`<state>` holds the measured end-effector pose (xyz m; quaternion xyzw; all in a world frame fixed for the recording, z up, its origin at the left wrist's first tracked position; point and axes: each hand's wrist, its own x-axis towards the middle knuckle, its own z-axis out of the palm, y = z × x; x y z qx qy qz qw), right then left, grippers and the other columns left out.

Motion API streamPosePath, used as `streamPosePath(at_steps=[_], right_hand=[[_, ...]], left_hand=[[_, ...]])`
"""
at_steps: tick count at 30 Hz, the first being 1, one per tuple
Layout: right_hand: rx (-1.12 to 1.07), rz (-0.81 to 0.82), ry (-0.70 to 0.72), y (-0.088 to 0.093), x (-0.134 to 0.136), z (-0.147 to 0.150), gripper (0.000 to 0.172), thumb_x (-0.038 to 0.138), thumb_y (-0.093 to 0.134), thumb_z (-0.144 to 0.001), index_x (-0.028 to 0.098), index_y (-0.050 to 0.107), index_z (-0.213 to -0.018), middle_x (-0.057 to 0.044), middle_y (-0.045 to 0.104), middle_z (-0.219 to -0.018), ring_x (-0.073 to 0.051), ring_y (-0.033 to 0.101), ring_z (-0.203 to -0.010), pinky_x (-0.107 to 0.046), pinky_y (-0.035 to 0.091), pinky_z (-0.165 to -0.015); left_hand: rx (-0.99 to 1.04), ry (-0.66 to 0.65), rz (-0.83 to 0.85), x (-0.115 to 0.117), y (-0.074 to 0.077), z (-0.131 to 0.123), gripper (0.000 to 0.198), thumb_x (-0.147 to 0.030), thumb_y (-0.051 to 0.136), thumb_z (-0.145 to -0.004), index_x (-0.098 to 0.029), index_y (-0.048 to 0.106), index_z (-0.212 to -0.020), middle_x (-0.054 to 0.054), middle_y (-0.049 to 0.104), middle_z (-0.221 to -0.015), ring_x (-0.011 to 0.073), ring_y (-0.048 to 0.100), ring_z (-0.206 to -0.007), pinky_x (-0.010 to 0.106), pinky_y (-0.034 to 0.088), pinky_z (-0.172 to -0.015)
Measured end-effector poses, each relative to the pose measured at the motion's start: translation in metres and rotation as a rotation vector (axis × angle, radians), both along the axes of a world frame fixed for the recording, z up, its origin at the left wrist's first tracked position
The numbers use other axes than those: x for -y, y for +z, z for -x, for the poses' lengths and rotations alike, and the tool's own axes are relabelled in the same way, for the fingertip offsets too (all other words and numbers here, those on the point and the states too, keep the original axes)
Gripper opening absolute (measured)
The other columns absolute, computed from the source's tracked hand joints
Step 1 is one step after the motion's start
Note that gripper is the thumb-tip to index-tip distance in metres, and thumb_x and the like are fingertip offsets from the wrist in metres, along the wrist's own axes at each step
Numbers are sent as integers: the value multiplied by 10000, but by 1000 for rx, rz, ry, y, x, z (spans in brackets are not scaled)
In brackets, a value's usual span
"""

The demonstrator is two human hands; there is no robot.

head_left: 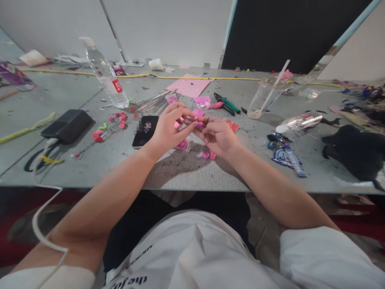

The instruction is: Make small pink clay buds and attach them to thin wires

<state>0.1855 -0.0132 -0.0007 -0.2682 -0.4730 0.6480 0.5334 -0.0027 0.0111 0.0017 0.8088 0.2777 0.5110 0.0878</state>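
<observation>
My left hand (173,127) and my right hand (220,135) meet over the table, fingertips pinched together on a small pink clay-like piece (199,125). Its exact shape is partly covered by the fingers. Just beyond the hands lie pink lumps in clear wrapping (202,101). Below the left palm is a clear packet with pink material (182,144). Small pink curled pieces (208,155) rest on the table under my right hand. A black phone (146,132) lies beside my left wrist, and a red packet (233,125) shows behind my right hand.
Green-handled pliers (227,104), thin wires (153,102) and pink paper (189,85) lie farther back. At left stand a water bottle (106,76), a black power brick (66,125) and red flower-like pieces on wires (116,122). At right are a cup with a straw (264,98), a lying bottle (300,121) and keychains (285,154).
</observation>
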Motion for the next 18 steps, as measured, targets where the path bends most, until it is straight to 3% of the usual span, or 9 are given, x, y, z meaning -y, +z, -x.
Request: streamPosePath(at_steps=[3,6,11,14,18], right_hand=[[48,-42,-64,-1,1,1,173,153,718,-769,229,663,-914,-40,777,-998,-227,754,-1174,-453,564,-1197],[98,-117,-119,-3,1,0,214,221,788,-791,242,657,-960,-34,787,-1068,-229,759,-1187,-462,593,-1166],[331,-356,-300,-5,2,-5,170,295,773,-889,253,639,-984,-43,794,-1063,-230,781,-1093,-448,668,-1003],[550,-562,-447,-6,3,-9,146,248,694,-956,271,649,-1093,-65,792,-1139,-253,766,-1116,-434,671,-896],[811,-782,-503,-6,0,-14,298,153,688,-931,290,665,-1195,-84,785,-1217,-310,718,-1207,-505,620,-956]], left_hand=[[-15,24,32,1,3,2,150,-364,766,-953,-249,788,-1045,93,700,-1080,240,678,-1019,367,600,-773],[-8,26,62,0,3,4,168,-380,758,-954,-254,801,-1056,93,706,-1102,237,678,-998,364,591,-751],[-24,-69,113,-1,1,5,210,-389,774,-945,-249,794,-1100,86,711,-1122,193,674,-907,332,572,-725],[105,-131,318,-2,0,2,264,-431,808,-921,-233,769,-1093,71,736,-1053,172,689,-848,304,571,-689],[238,-255,593,-4,-3,-2,368,-494,874,-861,-203,739,-1040,55,772,-936,158,713,-782,304,599,-697]])
